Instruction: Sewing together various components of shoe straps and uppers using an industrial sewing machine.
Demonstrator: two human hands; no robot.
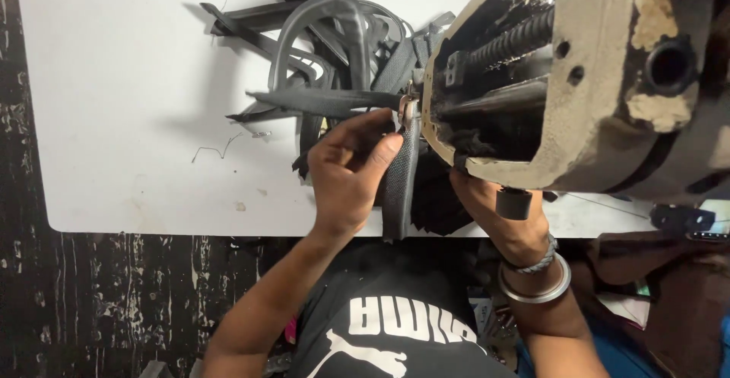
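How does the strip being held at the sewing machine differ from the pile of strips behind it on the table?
The held strip is a single flat piece, pinched by the left hand and running straight into the sewing machine; the pile of strips lies loose, curled and tangled on the white table. The held strip shows a mesh-like texture; those in the pile look smoother, some with pale edges. The right hand sits partly hidden under the machine. Both are dark, narrow strips.

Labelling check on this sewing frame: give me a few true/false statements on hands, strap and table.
1. The left hand pinches a black strap at the sewing machine. True.
2. The table is red. False: it is white.
3. Finished black straps are piled behind the needle. True.
4. The right hand is in full view, away from the machine. False: it sits partly hidden under the machine head.
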